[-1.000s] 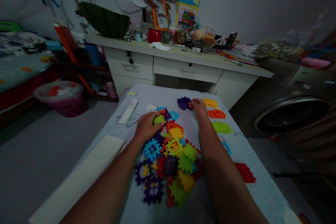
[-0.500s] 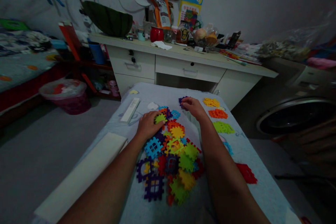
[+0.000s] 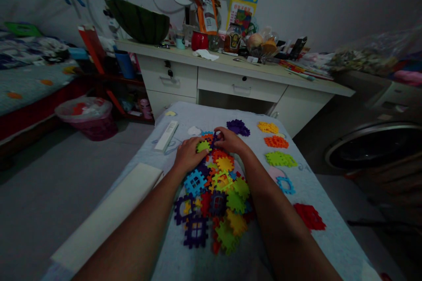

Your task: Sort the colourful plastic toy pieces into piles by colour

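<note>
A heap of toothed plastic building tiles in several colours lies mid-table, with a blue window tile [image 3: 194, 182] and a purple window tile [image 3: 195, 231] on its near left side. At the heap's far left edge my left hand [image 3: 189, 156] has thumb and fingers closed around a light green tile [image 3: 204, 146]. Close beside it, my right hand [image 3: 231, 141] pinches a purple tile [image 3: 214, 139], tilted on edge at the top of the heap. Beyond the right hand sits a pile of purple tiles [image 3: 238, 127].
Along the right side lie yellow [image 3: 267, 127], orange [image 3: 276, 142], light green [image 3: 281, 159], blue [image 3: 285, 185] and red tiles [image 3: 309, 217] sorted by colour. A white box [image 3: 166, 136] and a long pale board [image 3: 108, 215] are at left. A desk [image 3: 242, 85] stands behind.
My right hand has moved left and nearer, from the purple pile to the heap, and now pinches a purple tile there. My left hand stays on the green tile.
</note>
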`<state>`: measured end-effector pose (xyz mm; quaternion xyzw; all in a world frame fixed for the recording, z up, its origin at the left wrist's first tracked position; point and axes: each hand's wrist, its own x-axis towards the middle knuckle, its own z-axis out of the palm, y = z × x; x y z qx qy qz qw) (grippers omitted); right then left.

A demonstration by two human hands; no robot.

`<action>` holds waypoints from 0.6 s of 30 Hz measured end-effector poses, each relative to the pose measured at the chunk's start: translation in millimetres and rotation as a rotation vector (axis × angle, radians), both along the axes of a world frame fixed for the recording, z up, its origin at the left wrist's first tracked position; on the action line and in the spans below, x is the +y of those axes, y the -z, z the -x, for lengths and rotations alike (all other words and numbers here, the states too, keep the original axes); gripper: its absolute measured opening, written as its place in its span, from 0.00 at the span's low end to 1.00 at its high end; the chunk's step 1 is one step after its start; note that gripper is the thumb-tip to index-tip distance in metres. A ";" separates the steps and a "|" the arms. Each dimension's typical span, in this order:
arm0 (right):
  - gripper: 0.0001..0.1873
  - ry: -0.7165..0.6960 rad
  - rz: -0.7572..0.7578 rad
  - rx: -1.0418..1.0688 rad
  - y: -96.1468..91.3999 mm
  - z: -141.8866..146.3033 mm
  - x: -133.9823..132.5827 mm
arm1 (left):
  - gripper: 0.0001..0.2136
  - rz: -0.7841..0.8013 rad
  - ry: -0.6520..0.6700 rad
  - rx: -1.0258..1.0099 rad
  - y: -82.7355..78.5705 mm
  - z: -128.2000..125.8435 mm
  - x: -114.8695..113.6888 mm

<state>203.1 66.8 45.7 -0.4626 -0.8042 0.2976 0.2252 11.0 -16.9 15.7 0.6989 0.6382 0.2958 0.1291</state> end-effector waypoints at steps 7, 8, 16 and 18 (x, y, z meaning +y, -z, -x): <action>0.14 0.005 0.149 0.233 -12.6 -13.1 0.7 | 0.20 -0.002 0.007 -0.003 1.2 0.8 1.2; 0.13 0.020 0.185 0.281 -14.6 -16.6 1.1 | 0.20 -0.004 0.008 -0.005 1.2 0.9 1.5; 0.04 0.535 0.211 0.705 -15.3 -46.0 16.3 | 0.19 0.003 0.015 -0.016 0.1 0.6 1.1; 0.04 0.646 0.206 0.748 -11.2 -48.4 19.4 | 0.19 0.007 0.014 -0.013 -0.9 0.3 0.5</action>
